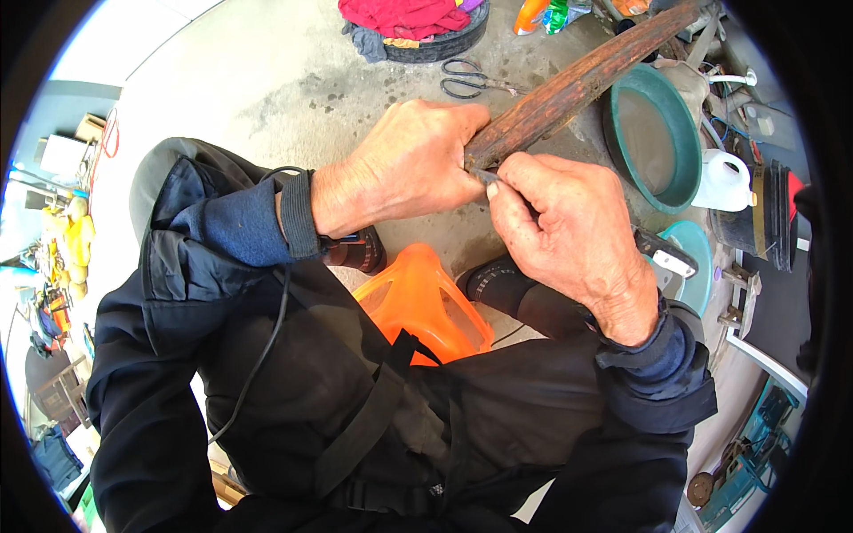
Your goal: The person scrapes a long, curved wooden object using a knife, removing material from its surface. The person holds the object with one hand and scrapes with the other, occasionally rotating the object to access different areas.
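A reddish-brown wooden pole slants from the upper right down to my hands. Its near end is gripped in my left hand, whose fingers wrap around the far side and are mostly hidden. My right hand pinches a small grey metal piece between thumb and forefinger, right against the pole's end. How far that piece reaches into or under the wood is hidden. Below my hands, between my shoes, stands an orange plastic stool.
Black-handled scissors lie on the concrete floor ahead. A black rubber tub holds red cloth. On the right are a green basin of murky water, a white plastic jug and a turquoise basin.
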Tool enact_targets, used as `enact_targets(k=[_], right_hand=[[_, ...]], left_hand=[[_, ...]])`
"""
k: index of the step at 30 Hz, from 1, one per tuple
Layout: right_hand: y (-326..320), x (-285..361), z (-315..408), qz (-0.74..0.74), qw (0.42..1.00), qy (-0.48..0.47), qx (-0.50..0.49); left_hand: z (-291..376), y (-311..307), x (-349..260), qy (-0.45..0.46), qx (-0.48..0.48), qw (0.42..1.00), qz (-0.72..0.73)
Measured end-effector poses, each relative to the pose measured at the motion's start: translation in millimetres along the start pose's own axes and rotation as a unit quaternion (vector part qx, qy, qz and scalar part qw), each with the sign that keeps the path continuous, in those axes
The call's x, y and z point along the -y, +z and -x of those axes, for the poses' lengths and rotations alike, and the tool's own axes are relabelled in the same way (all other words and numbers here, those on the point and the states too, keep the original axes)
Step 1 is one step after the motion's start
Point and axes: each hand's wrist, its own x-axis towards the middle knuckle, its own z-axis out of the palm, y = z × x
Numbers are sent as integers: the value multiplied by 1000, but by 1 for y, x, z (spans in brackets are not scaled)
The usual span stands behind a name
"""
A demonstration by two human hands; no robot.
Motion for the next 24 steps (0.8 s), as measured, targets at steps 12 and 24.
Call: enact_targets(k=[12,24], right_hand=[[-27,-41,-18,42,984,134,-114],[-58,-105,-21,151,965,162,-139]], left_hand=[[0,-7,2,-17,-10,1000,18],[0,-9,4,-18,11,1000,8]])
